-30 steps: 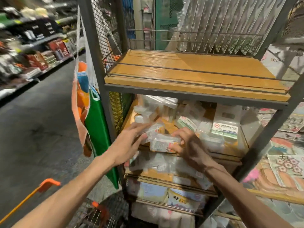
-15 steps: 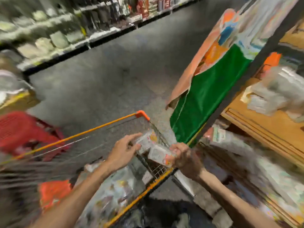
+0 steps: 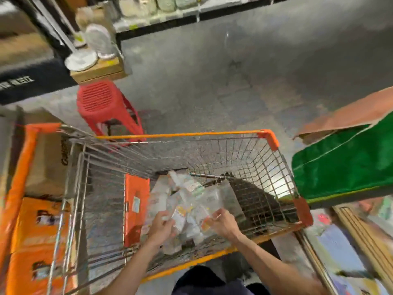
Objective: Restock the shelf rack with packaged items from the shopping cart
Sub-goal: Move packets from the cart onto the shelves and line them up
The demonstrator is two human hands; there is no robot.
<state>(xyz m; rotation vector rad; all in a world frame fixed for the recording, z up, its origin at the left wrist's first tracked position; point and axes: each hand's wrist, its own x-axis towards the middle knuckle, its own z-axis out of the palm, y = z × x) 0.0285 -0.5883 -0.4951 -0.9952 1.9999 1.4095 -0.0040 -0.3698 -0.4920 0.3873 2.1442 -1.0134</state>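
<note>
I look down into a wire shopping cart point(image 3: 263, 167) with orange trim. A pile of small clear packaged items point(image 3: 191, 192) lies on its floor toward the near left. My left hand point(image 3: 160, 227) is inside the cart with its fingers closed on a small clear packet point(image 3: 178, 216). My right hand point(image 3: 224, 224) is beside it, pinching another clear packet point(image 3: 205, 222) with an orange label. Both hands hover just over the pile. Only a blurred wooden edge of the shelf rack point(image 3: 365, 233) shows at the lower right.
A green and orange bag point(image 3: 340, 167) hangs off the rack beside the cart's right corner. A red plastic stool point(image 3: 104, 105) stands beyond the cart. Orange boxes point(image 3: 36, 241) and a cardboard box point(image 3: 46, 158) sit to the left. White fans point(image 3: 85, 58) and aisle shelves lie further off.
My view swung from the rack's middle shelf down to the cart. Both hands carried their packets away from the shelf and lowered them into the cart over the pile.
</note>
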